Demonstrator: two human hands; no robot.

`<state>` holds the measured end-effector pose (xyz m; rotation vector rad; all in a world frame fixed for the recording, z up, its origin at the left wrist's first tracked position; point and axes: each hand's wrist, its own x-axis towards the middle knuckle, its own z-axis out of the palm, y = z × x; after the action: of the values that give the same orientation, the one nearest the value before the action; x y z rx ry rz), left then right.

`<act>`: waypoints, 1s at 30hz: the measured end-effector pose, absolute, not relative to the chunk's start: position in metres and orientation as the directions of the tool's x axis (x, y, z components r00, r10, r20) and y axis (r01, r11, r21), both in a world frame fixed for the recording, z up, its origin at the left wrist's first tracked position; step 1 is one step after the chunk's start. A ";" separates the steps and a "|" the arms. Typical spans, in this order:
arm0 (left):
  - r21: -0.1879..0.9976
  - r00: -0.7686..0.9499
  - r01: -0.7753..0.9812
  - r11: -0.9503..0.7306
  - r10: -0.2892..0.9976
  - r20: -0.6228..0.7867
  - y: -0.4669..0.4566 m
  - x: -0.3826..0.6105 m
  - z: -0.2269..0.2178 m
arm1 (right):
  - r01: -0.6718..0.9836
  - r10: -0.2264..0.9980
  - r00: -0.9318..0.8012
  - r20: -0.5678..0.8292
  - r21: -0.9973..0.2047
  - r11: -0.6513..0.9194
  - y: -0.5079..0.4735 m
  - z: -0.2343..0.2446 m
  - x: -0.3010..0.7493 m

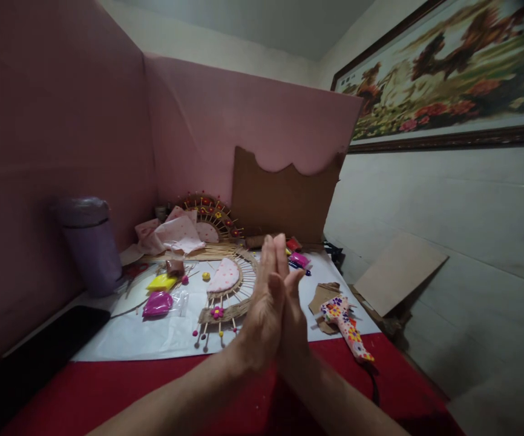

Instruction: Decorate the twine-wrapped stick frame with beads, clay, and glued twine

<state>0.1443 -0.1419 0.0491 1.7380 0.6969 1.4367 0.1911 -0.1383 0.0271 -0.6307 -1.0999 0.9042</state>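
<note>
My left hand (262,309) and my right hand (293,315) are pressed palm to palm above the front of the table, fingers straight and pointing up. Whatever lies between the palms, if anything, is hidden. Just behind them rests a half-round fan-like craft piece (223,275) of sticks, twine and pink dotted cloth, partly covered by my left hand. A magenta clay flower (217,312) sits on its outer band, and small coloured balls tip its sticks. Left of it lie a yellow clay packet (161,282), a magenta clay packet (157,304) and a small yellow clay piece (206,276).
A flower-patterned glue gun (346,324) rests on cardboard scraps (323,297) at the right. A purple tumbler (90,248) and a black flat object (57,345) stand and lie left. Behind are a finished-looking fan piece (210,212), pink cloth (175,233) and cut cardboard (284,200).
</note>
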 end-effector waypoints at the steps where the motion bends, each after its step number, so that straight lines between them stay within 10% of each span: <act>1: 0.825 0.243 -0.072 -0.560 0.793 0.559 -0.147 0.145 0.043 | -0.275 0.859 0.193 0.475 -0.814 0.512 -0.131 0.035 0.196; 10: 0.919 0.193 -0.145 -0.367 0.900 0.390 -0.132 0.141 0.055 | 0.195 0.894 0.143 0.424 -0.898 0.395 -0.147 0.013 0.176; 18: 0.909 0.271 -0.208 -0.361 0.872 0.408 -0.121 0.141 0.043 | -0.253 0.893 0.226 0.390 -0.862 0.440 -0.127 0.028 0.184; 30: 0.956 0.412 -0.095 -0.279 0.863 0.293 -0.149 0.137 0.019 | -0.119 0.837 0.285 0.467 -0.849 0.515 -0.073 0.040 0.227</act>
<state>0.1373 -0.1486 0.0188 1.5711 0.7000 1.0929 0.2269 -0.0733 0.0398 -0.8018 -1.0982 0.7398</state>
